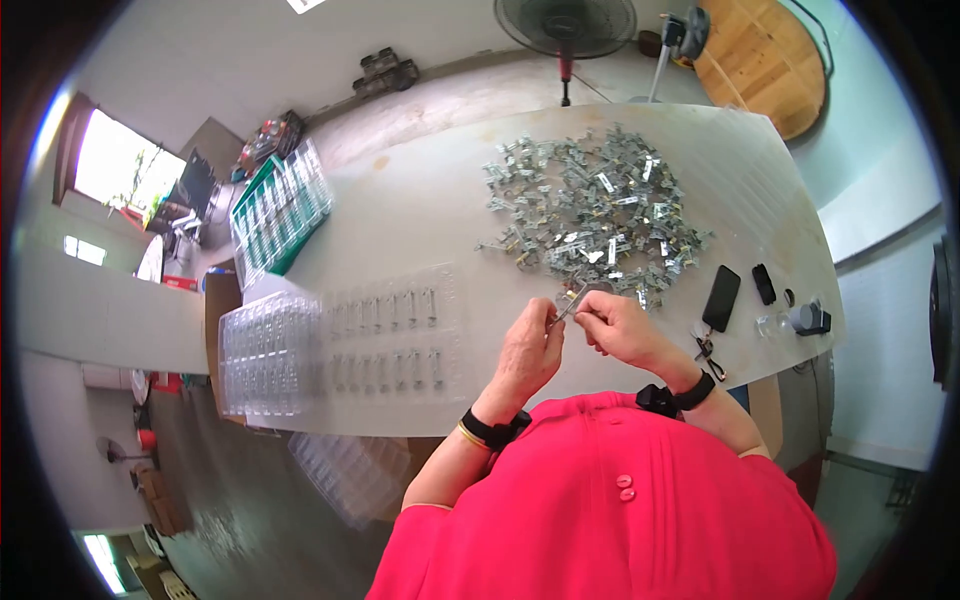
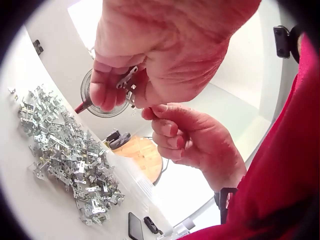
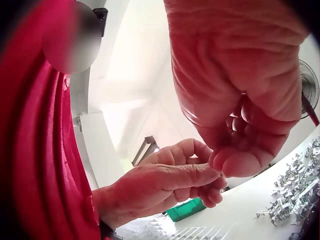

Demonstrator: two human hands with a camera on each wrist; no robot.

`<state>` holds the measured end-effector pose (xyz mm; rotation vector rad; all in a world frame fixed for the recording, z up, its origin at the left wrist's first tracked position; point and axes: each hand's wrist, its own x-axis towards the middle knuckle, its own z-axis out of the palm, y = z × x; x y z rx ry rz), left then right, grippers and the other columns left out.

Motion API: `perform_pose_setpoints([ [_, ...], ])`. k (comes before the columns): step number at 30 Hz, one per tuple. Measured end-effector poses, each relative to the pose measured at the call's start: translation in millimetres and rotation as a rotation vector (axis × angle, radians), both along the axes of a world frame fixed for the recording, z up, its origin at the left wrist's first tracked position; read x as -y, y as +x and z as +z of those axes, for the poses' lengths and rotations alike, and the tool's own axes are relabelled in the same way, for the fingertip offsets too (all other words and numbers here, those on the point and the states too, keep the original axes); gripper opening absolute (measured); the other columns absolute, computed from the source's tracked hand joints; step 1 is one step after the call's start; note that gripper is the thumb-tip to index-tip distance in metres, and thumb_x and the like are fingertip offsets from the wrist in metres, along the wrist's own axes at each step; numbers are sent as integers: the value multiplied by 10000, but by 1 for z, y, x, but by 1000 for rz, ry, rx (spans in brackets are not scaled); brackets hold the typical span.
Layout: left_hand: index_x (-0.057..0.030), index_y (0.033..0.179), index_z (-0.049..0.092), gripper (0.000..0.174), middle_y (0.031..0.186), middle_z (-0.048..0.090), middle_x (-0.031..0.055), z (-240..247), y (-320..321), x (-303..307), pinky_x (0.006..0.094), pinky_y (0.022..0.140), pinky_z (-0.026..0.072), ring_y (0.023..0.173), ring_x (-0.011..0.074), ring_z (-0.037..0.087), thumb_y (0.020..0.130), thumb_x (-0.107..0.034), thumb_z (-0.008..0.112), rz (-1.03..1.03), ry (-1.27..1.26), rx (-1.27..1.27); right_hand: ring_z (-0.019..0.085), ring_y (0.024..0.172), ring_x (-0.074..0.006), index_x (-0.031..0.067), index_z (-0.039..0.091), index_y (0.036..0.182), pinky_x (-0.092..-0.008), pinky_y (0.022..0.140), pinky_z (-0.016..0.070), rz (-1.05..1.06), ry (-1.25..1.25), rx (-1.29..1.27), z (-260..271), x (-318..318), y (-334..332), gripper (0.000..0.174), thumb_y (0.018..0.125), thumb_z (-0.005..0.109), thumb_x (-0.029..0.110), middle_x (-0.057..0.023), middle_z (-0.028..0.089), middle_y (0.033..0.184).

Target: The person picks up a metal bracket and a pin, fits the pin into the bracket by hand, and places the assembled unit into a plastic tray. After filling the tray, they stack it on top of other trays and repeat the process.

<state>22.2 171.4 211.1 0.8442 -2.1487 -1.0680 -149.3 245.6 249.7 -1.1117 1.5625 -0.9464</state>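
Observation:
Above the table's near edge, my left hand (image 1: 528, 348) pinches a small silver metal bracket (image 2: 129, 79) between thumb and fingers. The bracket has holes in its flat arms. My right hand (image 1: 622, 328) meets it from the other side, thumb and index finger pinched together at the bracket's end; its other fingers curl in, and the pinched tip is hidden in the right wrist view. Just beyond both hands lies a wide heap of similar metal brackets (image 1: 600, 215). Left of the hands, a clear plastic tray (image 1: 452, 300) holds two rows of slim metal parts.
A stack of clear trays (image 1: 262, 365) stands at the table's left edge, with a green tray (image 1: 290, 250) behind it. To the right lie a black phone (image 1: 721, 298), a small black object (image 1: 764, 284) and keys (image 1: 706, 345). A fan (image 1: 566, 25) stands beyond the table.

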Motion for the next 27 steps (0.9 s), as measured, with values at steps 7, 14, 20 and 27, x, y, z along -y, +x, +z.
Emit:
perform_pose_setpoints([
  [7, -20, 1028, 487, 204, 815, 596, 77, -1, 27, 12, 311, 665, 514, 751, 138, 618, 907, -67, 645, -12, 294, -16, 519, 681, -52, 42, 616, 948, -230, 610, 448, -107, -101, -105, -7, 0, 2, 99, 966, 601, 139, 20, 586, 778],
  [14, -26, 985, 474, 215, 776, 571, 38, -11, 48, 20, 293, 634, 499, 703, 110, 585, 899, -122, 646, -233, 727, -192, 588, 775, -66, 75, 632, 1052, -238, 666, 485, -185, -90, 137, -16, 4, 20, 119, 996, 592, 171, 30, 645, 884],
  [20, -24, 1023, 465, 202, 867, 592, 52, -6, 62, 28, 275, 678, 527, 773, 114, 621, 945, -131, 619, -389, 753, -156, 632, 751, -92, 64, 632, 1039, -234, 616, 508, -178, 1, 186, -8, -2, 26, 124, 995, 592, 173, 1, 658, 933],
  [27, -33, 1028, 474, 241, 827, 627, 55, -6, 72, 31, 260, 656, 499, 733, 119, 627, 904, -163, 635, -464, 723, -49, 628, 732, -90, 39, 627, 1028, -241, 624, 534, -205, 8, 232, -7, -8, 44, 148, 999, 586, 177, -7, 649, 920],
])
